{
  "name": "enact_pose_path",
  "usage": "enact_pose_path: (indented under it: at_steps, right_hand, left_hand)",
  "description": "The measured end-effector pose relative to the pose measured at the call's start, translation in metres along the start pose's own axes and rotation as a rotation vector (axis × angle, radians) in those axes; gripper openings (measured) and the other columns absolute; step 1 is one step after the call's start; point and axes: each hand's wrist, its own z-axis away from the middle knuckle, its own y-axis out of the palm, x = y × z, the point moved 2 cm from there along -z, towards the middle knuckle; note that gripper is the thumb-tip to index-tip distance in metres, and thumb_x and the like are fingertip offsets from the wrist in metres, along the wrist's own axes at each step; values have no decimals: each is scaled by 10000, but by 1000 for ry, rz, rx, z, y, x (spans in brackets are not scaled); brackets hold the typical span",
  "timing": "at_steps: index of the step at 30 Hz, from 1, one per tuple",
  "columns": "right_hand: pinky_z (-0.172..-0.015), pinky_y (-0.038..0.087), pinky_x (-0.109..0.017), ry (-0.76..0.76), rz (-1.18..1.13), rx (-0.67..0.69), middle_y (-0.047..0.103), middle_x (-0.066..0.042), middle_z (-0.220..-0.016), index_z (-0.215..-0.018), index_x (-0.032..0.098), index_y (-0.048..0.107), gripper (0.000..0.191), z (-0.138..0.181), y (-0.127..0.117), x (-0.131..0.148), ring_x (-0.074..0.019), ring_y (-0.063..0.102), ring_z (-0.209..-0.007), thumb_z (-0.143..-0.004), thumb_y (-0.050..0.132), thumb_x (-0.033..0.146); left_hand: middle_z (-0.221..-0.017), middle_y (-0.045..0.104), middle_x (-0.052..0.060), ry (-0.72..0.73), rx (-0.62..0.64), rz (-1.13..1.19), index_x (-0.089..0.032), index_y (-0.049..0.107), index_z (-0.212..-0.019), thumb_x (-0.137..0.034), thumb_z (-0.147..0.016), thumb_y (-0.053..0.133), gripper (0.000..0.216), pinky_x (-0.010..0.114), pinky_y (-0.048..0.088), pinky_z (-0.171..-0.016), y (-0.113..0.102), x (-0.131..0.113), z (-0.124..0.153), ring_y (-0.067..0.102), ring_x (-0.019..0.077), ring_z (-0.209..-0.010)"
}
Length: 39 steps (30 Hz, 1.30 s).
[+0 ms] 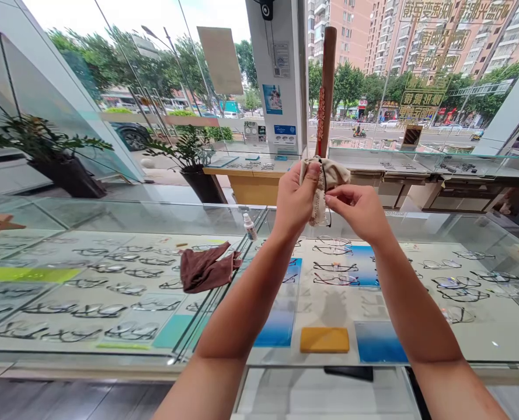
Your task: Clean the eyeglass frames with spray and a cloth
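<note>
Both my hands are raised above a glass display counter (110, 216). My left hand (295, 201) is closed around a beige cleaning cloth (329, 178) bunched over a pair of dark-framed glasses (328, 201). My right hand (359, 211) pinches the glasses at the cloth's lower edge. Most of the frame is hidden by the cloth; only a thin dark rim shows.
A brown cloth (206, 268) and a small white spray bottle (250, 227) lie on the counter glass. Rows of eyeglass frames (110, 286) are displayed under it, with a yellow pad (324, 340). Potted plants (198, 160) and a white pillar (281, 76) stand behind.
</note>
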Motion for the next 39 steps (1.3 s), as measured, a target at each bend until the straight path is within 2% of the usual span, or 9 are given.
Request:
enact_pose_path:
  at_steps: [5,8,13,16,21,25,28,31,39]
  right_hand:
    - [-730,523,-329,58,-383,16,734,-21,-738,-736,198,775,331,-8,2,-11,-159,616,-731,-669,903,495]
    - [-826,574,-367,81,-495,46,769,-22,-815,-768,220,791,345,-9,0,-10,-179,666,-810,-618,947,489]
    - [-928,580,-401,71,-535,117,786,-24,-911,-906,236,829,343,-6,5,-5,-200,691,-950,-652,949,432]
    - [-892,579,-398,92,-532,114,776,-21,-903,-895,236,822,320,-6,7,-7,-192,675,-929,-665,943,421]
    - [-774,526,-314,154,-577,67,734,-6,-822,-778,215,786,340,-9,-5,-13,-126,615,-775,-625,962,464]
    - [-620,425,-279,153,-551,40,645,28,-724,-767,224,774,331,-11,-20,-13,-90,462,-629,-667,932,498]
    - [-580,385,-284,130,-555,2,549,51,-653,-785,239,773,317,-11,-28,-13,-91,376,-583,-680,920,499]
    - [-583,397,-290,132,-591,-24,532,48,-653,-796,249,764,314,-11,-33,-14,-96,394,-583,-684,915,501]
    - [-656,491,-313,152,-567,-75,658,-3,-787,-801,259,740,343,-12,-35,-16,-139,548,-692,-670,903,531]
  left_hand:
    - [-872,745,30,-36,85,40,-214,712,-954,-584,-765,885,450,265,528,-677,1,-4,-1,656,143,-747]
    - [-874,747,35,-34,139,20,-210,718,-949,-597,-743,895,472,278,531,-685,3,-8,0,658,152,-751]
    - [-669,618,-6,60,-41,-69,-195,664,-764,-654,-871,754,479,273,452,-592,3,-9,2,575,124,-640]
    - [-630,586,-4,8,-69,-29,-202,635,-731,-701,-924,654,535,272,425,-540,1,-3,0,571,127,-610]
    - [-617,620,21,-140,44,34,-197,687,-783,-795,-910,579,621,270,476,-539,-7,8,-9,637,153,-632]
    - [-612,649,34,-207,35,34,-189,719,-827,-815,-897,577,645,274,510,-553,-16,14,-14,676,178,-660]
    - [-613,647,34,-261,64,22,-195,717,-820,-809,-899,584,634,271,498,-545,-21,15,-16,665,172,-635]
    - [-612,643,38,-308,141,23,-198,702,-772,-794,-897,604,617,268,477,-523,-21,12,-14,637,158,-591]
    - [-590,659,45,-386,361,36,-197,709,-734,-783,-858,666,601,265,472,-483,-12,4,-3,629,160,-548]
